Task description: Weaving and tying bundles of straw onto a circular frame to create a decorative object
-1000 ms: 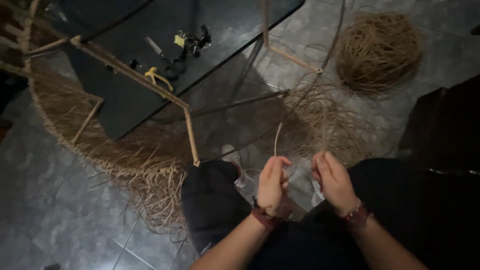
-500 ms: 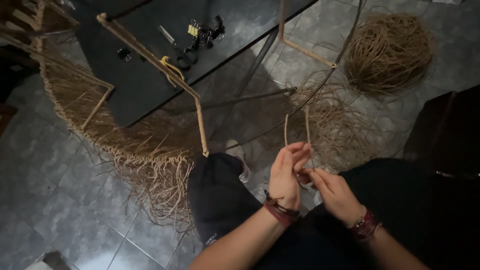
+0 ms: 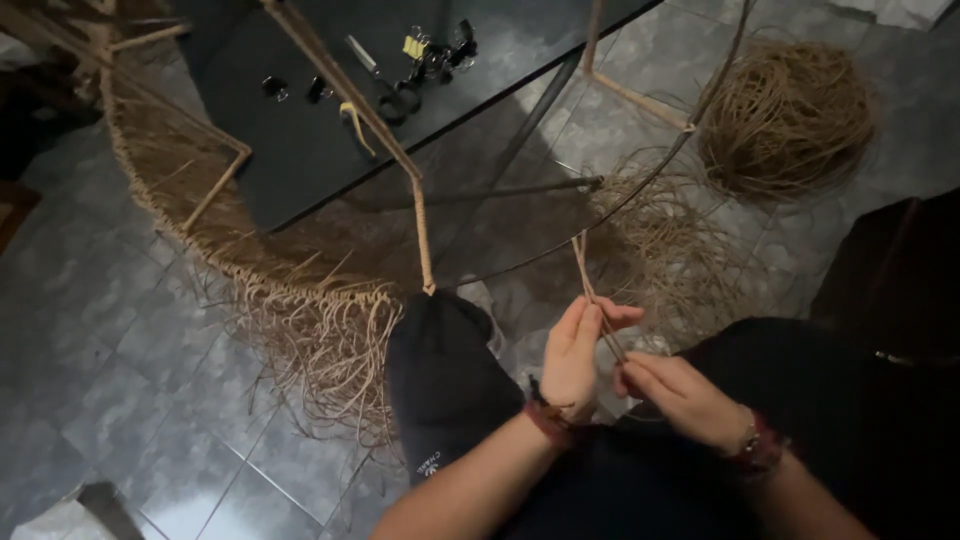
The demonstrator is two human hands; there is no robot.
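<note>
Since the earlier frame both hands have moved a little to the right, and the two strand ends that stood apart above the fingers now lie close together and lean to the far left. The rattan strand is thin and pale, and it rises from between the hands toward the far side. The left hand has its grip closed on the strand, with the thumb and fingers pinching it near the middle. The right hand touches the near part of the same strand, but its fingers are partly hidden, so one cannot tell if its grip is closed. Both wrists carry dark red bracelets. Just left of the hands is the person's knee in black cloth. Beyond it a woven round frame stands on the grey tiled floor, with loose fibres hanging from its edge. Farther away is a dark glass counter with scissors and binder clips. At the far right lies a big coil of rattan.
</note>
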